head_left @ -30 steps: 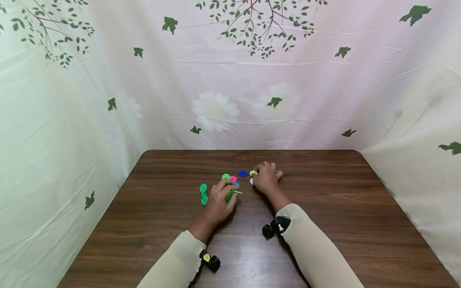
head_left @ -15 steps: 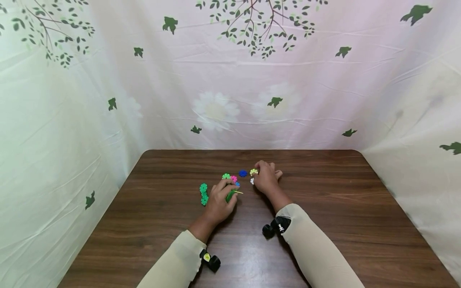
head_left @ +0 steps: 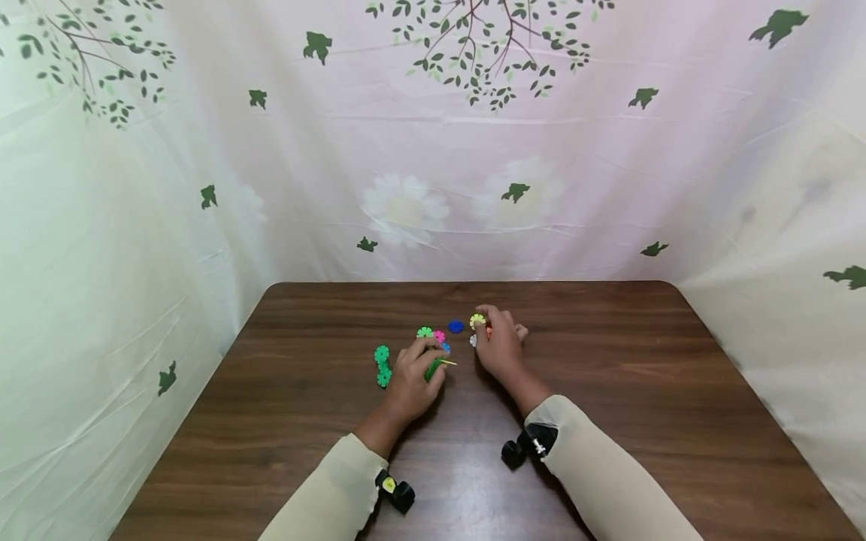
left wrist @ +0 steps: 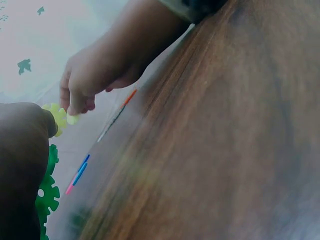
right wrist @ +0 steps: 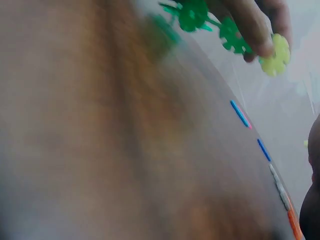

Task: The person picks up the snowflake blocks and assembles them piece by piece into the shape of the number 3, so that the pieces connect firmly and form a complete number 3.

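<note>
Green notched discs (head_left: 434, 367), linked in a row with a yellow end disc (right wrist: 275, 56), in the grip of the left hand (head_left: 413, 379), just left of centre in the head view and toward the far side of the table (head_left: 629, 383). Yellow end disc pinched at the fingertips of that hand: edge-on from the head, face-on from the right wrist. Two further green discs (head_left: 382, 353) just beyond the left side of the same hand, one nearer the person than the other; from above, any join behind the hand hidden.

To the right, and apart from the left hand, the right hand (head_left: 502, 342), with thumb and index finger pinching a second yellow disc (head_left: 477, 321) just above the tabletop. Partly behind those fingers, an orange disc (head_left: 489, 331); just beside the thumb, a white disc (head_left: 473, 341).

Between the hands, a dark blue disc (head_left: 456, 327); just past the left fingers, a light blue disc (head_left: 446, 347), a pink disc (head_left: 439, 336) and a light green disc (head_left: 424, 331), close together.

Farther out, pale sleeves (head_left: 325, 488) on both arms, with a small black camera (head_left: 404, 497) at each wrist. Behind the dark wood-grain table, pale curtains (head_left: 433, 143) printed with leafy branches, green birds and white daisies.
</note>
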Demonstrator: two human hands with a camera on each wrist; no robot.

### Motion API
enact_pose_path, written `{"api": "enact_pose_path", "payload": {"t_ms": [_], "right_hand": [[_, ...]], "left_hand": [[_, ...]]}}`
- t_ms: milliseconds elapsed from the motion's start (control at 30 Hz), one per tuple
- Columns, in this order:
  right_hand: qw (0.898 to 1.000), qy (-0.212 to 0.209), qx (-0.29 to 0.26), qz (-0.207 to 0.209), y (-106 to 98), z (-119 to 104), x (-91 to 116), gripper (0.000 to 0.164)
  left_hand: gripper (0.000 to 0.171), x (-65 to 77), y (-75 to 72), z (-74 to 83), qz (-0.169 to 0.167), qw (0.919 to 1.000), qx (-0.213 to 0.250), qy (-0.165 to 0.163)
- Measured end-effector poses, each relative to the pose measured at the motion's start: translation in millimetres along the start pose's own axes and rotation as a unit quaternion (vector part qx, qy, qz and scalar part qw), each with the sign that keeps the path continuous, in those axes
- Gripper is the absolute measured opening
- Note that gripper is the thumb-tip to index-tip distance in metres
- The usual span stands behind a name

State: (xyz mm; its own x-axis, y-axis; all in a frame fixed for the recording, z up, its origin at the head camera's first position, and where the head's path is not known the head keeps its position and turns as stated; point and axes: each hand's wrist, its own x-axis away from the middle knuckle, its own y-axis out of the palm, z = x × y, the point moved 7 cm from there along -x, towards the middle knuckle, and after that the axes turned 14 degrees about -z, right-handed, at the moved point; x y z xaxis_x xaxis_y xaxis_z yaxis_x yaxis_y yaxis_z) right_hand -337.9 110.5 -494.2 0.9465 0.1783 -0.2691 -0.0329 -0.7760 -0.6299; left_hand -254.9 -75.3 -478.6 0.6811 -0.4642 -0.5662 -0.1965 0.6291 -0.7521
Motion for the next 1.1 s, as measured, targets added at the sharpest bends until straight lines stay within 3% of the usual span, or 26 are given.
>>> {"api": "enact_pose_path", "payload": {"t_ms": [300,633,1100], "right_hand": [[0.998,-0.054,-0.030,0.021,-1,-15,35,0.032],[0.998,-0.041,-0.047,-0.008,-1,-17,55,0.041],[0.983,-0.064,-0.165,-0.037,3,-23,69,0.033]], "left_hand": [[0.017,-2.0,-0.7,-0.6,-0.021,0.9997,-0.005,-0.014],[0.017,-1.6,-1.5,0.1,-0.018,0.9997,-0.005,-0.014],[0.015,-3.3,-2.1,2.0,-0.006,0.9997,0.021,0.013]]}}
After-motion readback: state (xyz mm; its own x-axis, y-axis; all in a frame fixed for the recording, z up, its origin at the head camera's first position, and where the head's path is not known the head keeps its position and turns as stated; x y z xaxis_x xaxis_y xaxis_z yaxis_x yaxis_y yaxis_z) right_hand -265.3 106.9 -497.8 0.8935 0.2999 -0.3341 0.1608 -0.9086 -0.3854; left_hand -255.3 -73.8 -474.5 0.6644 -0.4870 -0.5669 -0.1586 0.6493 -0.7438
